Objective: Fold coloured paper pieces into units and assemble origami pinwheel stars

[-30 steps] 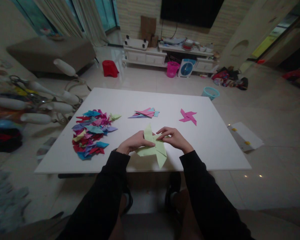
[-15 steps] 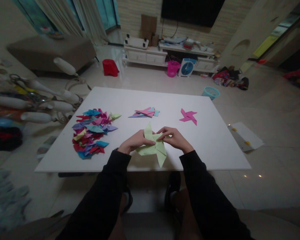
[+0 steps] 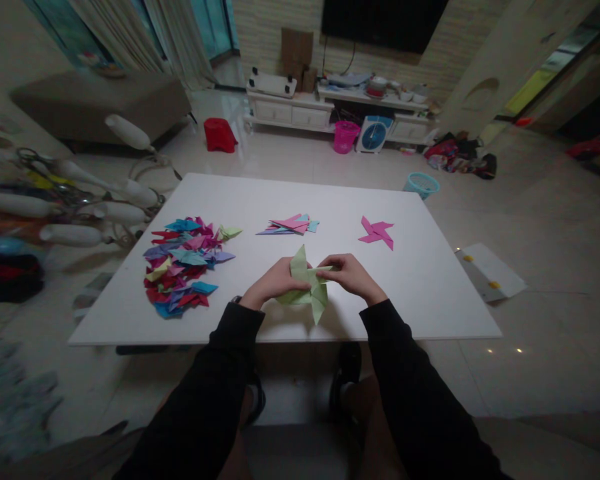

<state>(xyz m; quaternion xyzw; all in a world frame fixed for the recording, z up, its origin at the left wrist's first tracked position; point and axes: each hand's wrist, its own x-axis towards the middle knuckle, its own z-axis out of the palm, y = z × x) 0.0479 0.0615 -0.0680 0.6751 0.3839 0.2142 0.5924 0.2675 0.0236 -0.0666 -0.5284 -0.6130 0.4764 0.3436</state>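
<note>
Both my hands hold a pale green folded paper pinwheel [image 3: 319,295] just above the front part of the white table [image 3: 420,293]. My left hand [image 3: 276,279] grips its left side, thumb lying across the front and the other fingers hidden behind the paper. With thumb and fingers, my right hand [image 3: 347,275] pinches the right-hand point. One point stands up at the top and another hangs down. Beyond my hands, a pink paper pinwheel [image 3: 377,232] lies flat on the right, and a small stack of folded paper strips [image 3: 293,225] lies in the middle.
A heap of colourful folded paper pieces [image 3: 185,263] covers the table's left part. Beside the table's left edge are white lamp arms [image 3: 125,212]. A blue basket [image 3: 422,185] stands behind the far right corner, and a white sheet [image 3: 493,273] is at the right.
The green pinwheel has tilted slightly, and its right point now looks narrower in my right hand's pinch. Its lower point has shifted a little up and left.
</note>
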